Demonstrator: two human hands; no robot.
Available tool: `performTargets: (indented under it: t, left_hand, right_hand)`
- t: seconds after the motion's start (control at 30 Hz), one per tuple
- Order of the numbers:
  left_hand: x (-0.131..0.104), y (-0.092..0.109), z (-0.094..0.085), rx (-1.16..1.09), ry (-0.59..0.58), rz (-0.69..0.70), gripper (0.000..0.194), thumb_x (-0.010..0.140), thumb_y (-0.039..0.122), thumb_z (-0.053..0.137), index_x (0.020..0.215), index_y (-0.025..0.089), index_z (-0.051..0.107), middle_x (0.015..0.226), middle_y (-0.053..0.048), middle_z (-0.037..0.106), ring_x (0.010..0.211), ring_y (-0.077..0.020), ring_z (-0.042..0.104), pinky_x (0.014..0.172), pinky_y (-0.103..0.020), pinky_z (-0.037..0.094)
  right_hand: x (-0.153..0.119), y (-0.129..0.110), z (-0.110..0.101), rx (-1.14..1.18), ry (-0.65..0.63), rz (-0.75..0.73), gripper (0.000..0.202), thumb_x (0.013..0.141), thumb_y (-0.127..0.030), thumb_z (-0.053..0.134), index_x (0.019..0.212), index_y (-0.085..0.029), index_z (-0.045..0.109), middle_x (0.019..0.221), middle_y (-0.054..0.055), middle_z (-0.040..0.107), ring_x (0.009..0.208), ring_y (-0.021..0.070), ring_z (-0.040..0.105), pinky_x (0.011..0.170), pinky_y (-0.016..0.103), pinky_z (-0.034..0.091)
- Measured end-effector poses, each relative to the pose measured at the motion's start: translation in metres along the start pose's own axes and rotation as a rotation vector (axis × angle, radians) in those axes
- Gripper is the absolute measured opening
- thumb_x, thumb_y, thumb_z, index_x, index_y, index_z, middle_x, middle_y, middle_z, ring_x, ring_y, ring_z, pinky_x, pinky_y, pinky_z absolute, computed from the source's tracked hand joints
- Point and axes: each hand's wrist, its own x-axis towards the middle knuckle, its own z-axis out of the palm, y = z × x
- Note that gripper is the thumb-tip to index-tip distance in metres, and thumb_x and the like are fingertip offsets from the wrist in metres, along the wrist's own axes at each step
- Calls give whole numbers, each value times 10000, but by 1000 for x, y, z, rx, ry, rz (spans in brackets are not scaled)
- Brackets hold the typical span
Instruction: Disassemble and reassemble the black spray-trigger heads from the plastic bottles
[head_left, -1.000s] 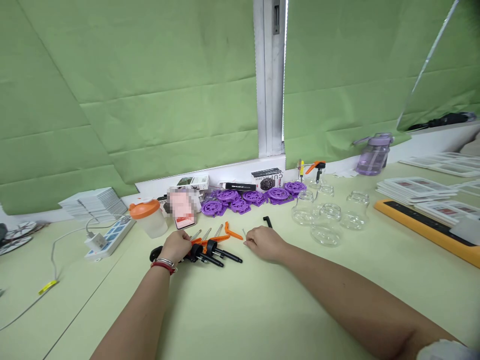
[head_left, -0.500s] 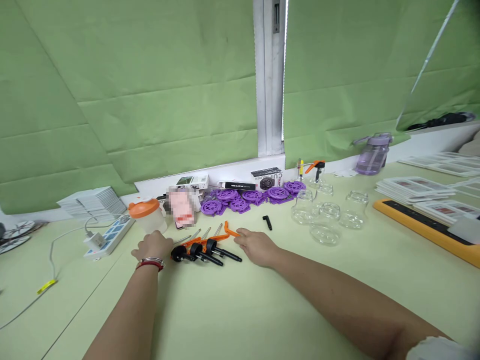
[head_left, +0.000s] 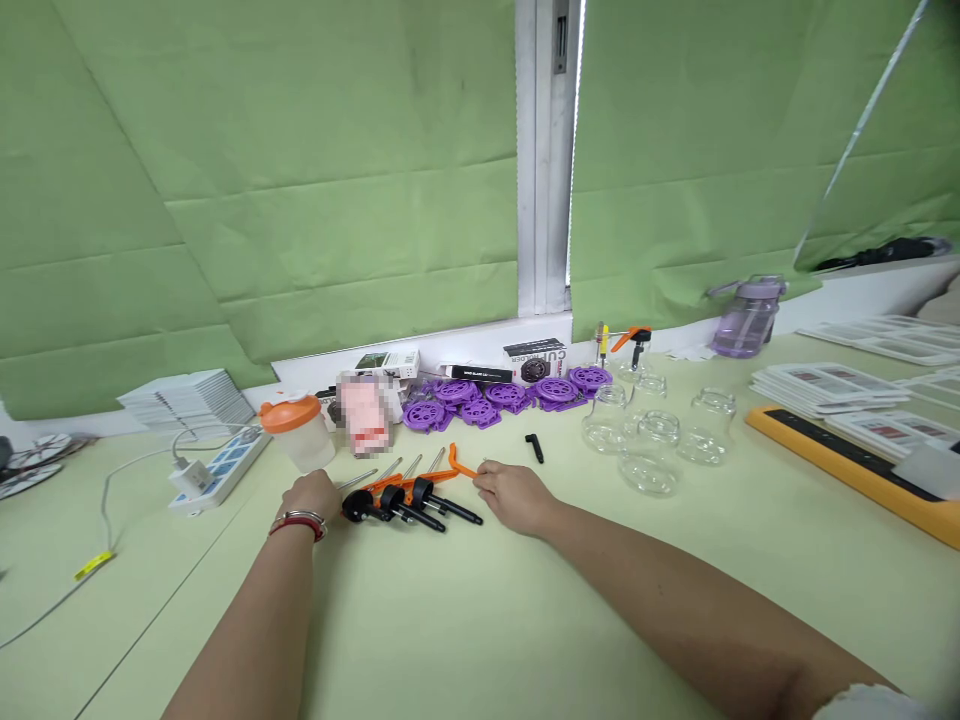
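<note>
My right hand [head_left: 516, 497] pinches the end of an orange bent lever [head_left: 460, 463], held just right of a row of parts. Those parts are several black spray-pump heads [head_left: 431, 492] with thin metal tubes and orange levers, lying side by side. My left hand [head_left: 313, 496] is at the row's left end, fingers curled and mostly hidden. A thin metal tube [head_left: 358, 480] shows beside it; what the fingers hold cannot be made out. Beyond my right hand lies a small black elbow piece [head_left: 535, 447].
Clear glass bottles [head_left: 649, 470] stand to the right, before a bottle with an orange-levered spray head [head_left: 637, 345]. Purple wheel-shaped parts [head_left: 480, 410] lie at the back. An orange-lidded cup [head_left: 296, 430] and a power strip [head_left: 225, 470] are left; an orange-and-black paper trimmer [head_left: 847, 470] is right.
My left hand's fingers have drawn in and curl more closely at the row's left end. My right hand keeps the orange lever in almost the same place. The view has shifted slightly.
</note>
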Motion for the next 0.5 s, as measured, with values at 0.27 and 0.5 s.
performTargets:
  t: [0.27,0.5]
  left_hand:
    - [-6,20,-24,221,-25,-66,172,470,184,580,637,147,587,781,-233,656,813,-398,621,601,-404,469]
    - [-38,79,-44,139,179,178,254,618,281,575,829,139,574,916,-169,599,902,-314,576,763,-377,467]
  right_hand:
    - [-1,-3,0,101,101,140,256,868,-170,423,932,-190,670,1115,36,590,909,141,591,822,250,413]
    - [4,6,-4,760,415,440,101,689,-168,615,764,-157,682,912,46,651,796,152,587,781,274,445]
